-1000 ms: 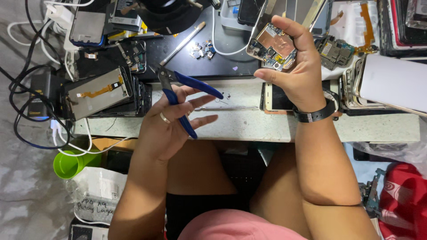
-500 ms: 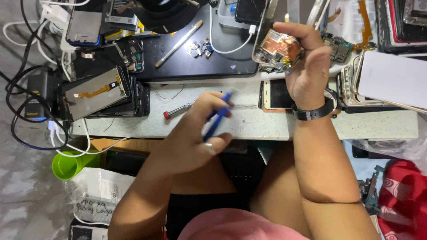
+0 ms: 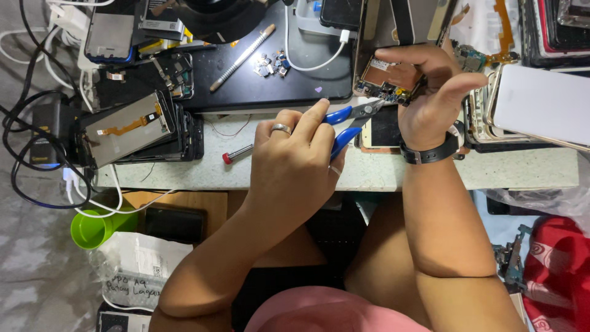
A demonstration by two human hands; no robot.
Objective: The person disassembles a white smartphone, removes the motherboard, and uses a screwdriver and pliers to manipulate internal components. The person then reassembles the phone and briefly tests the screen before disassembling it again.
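Gripping the blue-handled metal pliers point(image 3: 345, 123), your left hand point(image 3: 292, 163) is clenched around the 2 handles just above the pale speckled worktop point(image 3: 522, 169). The long axis of the pliers runs up and to the right, so the tips point straight at the small copper-and-green phone circuit board point(image 3: 386, 83). Your right hand point(image 3: 430, 92) holds that board pinched between thumb and fingers, just beyond the tips; I cannot tell if they touch it.

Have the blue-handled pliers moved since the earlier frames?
Yes. The left hand has carried the blue-handled pliers rightward along the bench edge, tips now near the circuit board held by the right hand.
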